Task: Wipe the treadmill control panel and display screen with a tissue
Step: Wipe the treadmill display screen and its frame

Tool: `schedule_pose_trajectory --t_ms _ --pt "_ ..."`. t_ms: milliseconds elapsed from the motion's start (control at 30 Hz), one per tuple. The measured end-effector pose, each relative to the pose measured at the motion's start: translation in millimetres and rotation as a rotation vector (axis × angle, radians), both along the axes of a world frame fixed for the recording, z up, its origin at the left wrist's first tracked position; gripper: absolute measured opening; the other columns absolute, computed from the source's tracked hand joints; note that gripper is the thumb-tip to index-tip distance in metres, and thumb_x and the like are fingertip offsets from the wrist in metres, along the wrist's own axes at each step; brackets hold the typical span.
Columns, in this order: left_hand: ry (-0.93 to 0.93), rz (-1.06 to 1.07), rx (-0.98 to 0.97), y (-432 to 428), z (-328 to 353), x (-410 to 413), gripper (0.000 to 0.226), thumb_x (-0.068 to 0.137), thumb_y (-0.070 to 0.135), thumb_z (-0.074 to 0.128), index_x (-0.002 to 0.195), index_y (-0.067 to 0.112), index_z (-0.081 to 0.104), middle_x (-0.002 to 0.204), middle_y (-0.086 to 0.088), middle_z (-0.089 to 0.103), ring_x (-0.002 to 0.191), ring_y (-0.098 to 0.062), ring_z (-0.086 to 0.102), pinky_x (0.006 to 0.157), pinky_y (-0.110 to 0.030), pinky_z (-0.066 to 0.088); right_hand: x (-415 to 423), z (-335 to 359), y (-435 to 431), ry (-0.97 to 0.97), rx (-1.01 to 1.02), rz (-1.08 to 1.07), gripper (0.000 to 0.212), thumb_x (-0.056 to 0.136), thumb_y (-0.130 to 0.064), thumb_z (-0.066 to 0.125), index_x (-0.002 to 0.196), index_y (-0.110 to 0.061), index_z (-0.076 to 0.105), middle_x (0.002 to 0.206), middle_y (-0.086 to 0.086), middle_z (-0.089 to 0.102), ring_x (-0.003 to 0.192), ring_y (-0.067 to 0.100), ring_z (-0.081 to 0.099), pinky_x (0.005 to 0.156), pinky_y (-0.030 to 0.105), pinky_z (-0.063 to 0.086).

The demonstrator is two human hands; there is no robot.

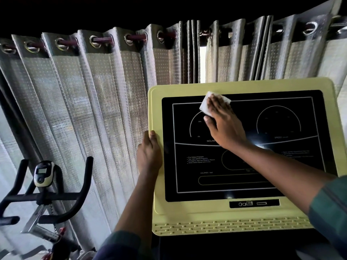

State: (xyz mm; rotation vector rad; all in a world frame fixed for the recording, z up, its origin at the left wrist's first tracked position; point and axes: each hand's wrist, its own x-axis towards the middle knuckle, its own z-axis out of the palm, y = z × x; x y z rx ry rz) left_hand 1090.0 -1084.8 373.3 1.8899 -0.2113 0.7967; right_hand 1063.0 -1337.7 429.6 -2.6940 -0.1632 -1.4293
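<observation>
Curtains [93, 91] hang behind yellow panel [244, 85]. Right grip [225, 124], fingers straight, presses tissue [204, 104] on screen [281, 166] at panel's upper left. Left grip [149, 152] clamps panel's left edge, thumb in front, fingers probably curled behind. Bike [45, 184] left of panel.

Daylight comes through the curtains [97, 94] from behind, so they glow pale, and the gap [202, 64] between them is a blown-out white strip. The top of the frame is black. A white patch of glare sits right of the middle of the glossy display screen [277, 124]. The exercise bike [43, 184] at the lower left is soft. Wide-angle distortion bows the curtain rod [102, 40].
</observation>
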Motion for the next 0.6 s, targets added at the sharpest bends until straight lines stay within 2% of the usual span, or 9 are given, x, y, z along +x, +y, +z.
schedule_pose_trajectory --t_ms 67,167,300,400,533,600 --pt "0.006 -0.01 0.004 -0.6 0.4 -0.4 0.043 0.102 0.052 0.022 0.096 0.02 0.05 0.076 -0.017 0.062 0.073 -0.041 0.059 0.061 -0.047 0.047 -2.0 -1.4 -7.4 -0.007 -0.054 -0.002 0.058 0.105 -0.036 0.037 0.157 -0.013 0.028 0.165 0.006 0.023 0.154 0.018 0.016 0.126 0.039 0.018" --pt "0.012 -0.001 0.008 -0.3 1.0 -1.4 0.039 0.105 0.048 0.024 0.096 0.021 0.05 0.076 -0.016 0.061 0.074 -0.04 0.058 0.059 -0.044 0.042 -3.6 -0.8 -11.1 -0.053 0.106 -0.075 0.057 0.105 -0.033 0.037 0.157 -0.012 0.027 0.164 0.007 0.023 0.153 0.02 0.018 0.126 0.039 0.018" --pt "0.008 -0.003 0.02 -1.2 0.4 -1.6 0.039 0.105 0.048 0.023 0.096 0.021 0.049 0.073 -0.014 0.06 0.072 -0.04 0.057 0.06 -0.044 0.044 -6.6 -5.2 -18.0 -0.042 0.034 -0.045 0.057 0.104 -0.035 0.036 0.157 -0.012 0.029 0.164 0.007 0.026 0.153 0.019 0.02 0.125 0.039 0.02" --pt "0.006 0.0 0.012 0.2 -0.3 -0.3 0.04 0.104 0.05 0.022 0.095 0.021 0.049 0.07 -0.012 0.058 0.069 -0.039 0.057 0.058 -0.043 0.044 -7.9 -2.0 -22.9 -0.086 0.183 -0.138 0.057 0.104 -0.033 0.034 0.155 -0.007 0.03 0.163 0.011 0.027 0.152 0.023 0.022 0.125 0.039 0.018" --pt "-0.006 -0.009 0.001 -0.6 -0.3 -1.0 0.043 0.102 0.052 0.021 0.095 0.02 0.049 0.072 -0.013 0.06 0.069 -0.039 0.057 0.06 -0.046 0.048 -12.4 -9.1 -31.3 -0.04 -0.003 -0.035 0.058 0.104 -0.034 0.039 0.156 -0.01 0.029 0.164 0.009 0.026 0.153 0.022 0.02 0.125 0.039 0.018" --pt "-0.013 0.001 -0.006 -0.9 0.2 -1.4 0.045 0.1 0.054 0.02 0.093 0.02 0.049 0.072 -0.015 0.06 0.069 -0.04 0.056 0.06 -0.047 0.047 -12.9 -4.3 -37.6 -0.084 0.104 -0.108 0.056 0.104 -0.031 0.036 0.154 -0.006 0.033 0.162 0.012 0.029 0.152 0.024 0.022 0.125 0.041 0.02"
